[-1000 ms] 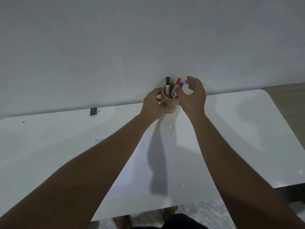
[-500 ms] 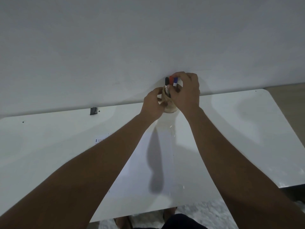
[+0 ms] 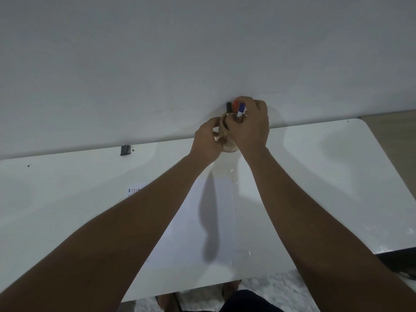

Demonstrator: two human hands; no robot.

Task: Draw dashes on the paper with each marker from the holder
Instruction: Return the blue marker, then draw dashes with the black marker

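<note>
A small beige holder (image 3: 224, 129) stands at the far edge of the white table (image 3: 326, 176), against the wall. Three markers stick up from it: a black-capped marker (image 3: 229, 107), a red-capped marker (image 3: 235, 106) and a blue-capped marker (image 3: 241, 108). My left hand (image 3: 207, 140) grips the holder's left side. My right hand (image 3: 253, 127) is closed over the holder's right side with its fingers around the marker tops; which marker it pinches I cannot tell. A white paper (image 3: 211, 221) lies on the table between my forearms, with a few short dashes (image 3: 133, 191) at its far left corner.
A small dark clip (image 3: 125, 150) sits at the table's far edge on the left. The grey wall (image 3: 202, 52) rises directly behind the holder. The table's rounded right corner (image 3: 360, 122) borders a brown floor. My feet show below the near edge.
My right hand has closed from open fingers beside the holder onto the marker tops. The red and blue markers now stand more upright beside the black one. The left hand has kept its grip.
</note>
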